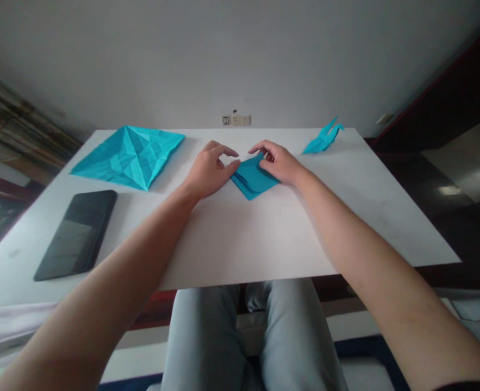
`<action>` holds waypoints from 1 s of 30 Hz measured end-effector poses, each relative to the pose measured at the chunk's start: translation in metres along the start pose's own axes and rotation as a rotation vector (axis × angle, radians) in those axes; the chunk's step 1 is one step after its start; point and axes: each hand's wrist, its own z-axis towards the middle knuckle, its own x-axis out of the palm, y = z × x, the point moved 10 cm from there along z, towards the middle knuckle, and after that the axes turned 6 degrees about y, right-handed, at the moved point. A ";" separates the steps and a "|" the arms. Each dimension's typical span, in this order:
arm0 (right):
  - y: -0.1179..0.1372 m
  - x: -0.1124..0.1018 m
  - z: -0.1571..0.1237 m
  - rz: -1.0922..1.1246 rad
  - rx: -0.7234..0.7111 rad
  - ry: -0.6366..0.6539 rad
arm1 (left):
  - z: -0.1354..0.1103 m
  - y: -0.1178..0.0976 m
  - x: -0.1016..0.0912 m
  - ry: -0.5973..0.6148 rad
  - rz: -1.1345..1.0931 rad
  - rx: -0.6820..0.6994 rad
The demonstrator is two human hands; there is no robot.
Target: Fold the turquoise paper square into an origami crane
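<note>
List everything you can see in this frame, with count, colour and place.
table: one, white, centre
folded paper: one, blue, mid-table, between the hands
creased sheet: one, blue, far left of the table
paper crane: one, blue, far right of the table
flat dark-screened device: one, black, near left of the table
wall: one, grey, behind the table
wall plates: four, pale, three in a row beyond the far edge, one further right
curtain: one, brownish, patterned, left
trousers: one pair, light blue-grey, below the near edge
left hand: one, bare, at the folded paper's left corner
right hand: one, bare, at its right side
</note>
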 end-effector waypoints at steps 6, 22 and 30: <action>-0.006 0.003 0.002 0.011 0.005 0.046 | -0.002 -0.005 0.015 0.136 -0.004 0.009; -0.006 0.005 -0.001 0.118 -0.017 0.069 | -0.008 -0.020 0.027 0.321 -0.056 0.155; 0.004 0.004 -0.005 0.104 0.002 0.105 | -0.004 -0.008 0.024 0.280 0.044 0.062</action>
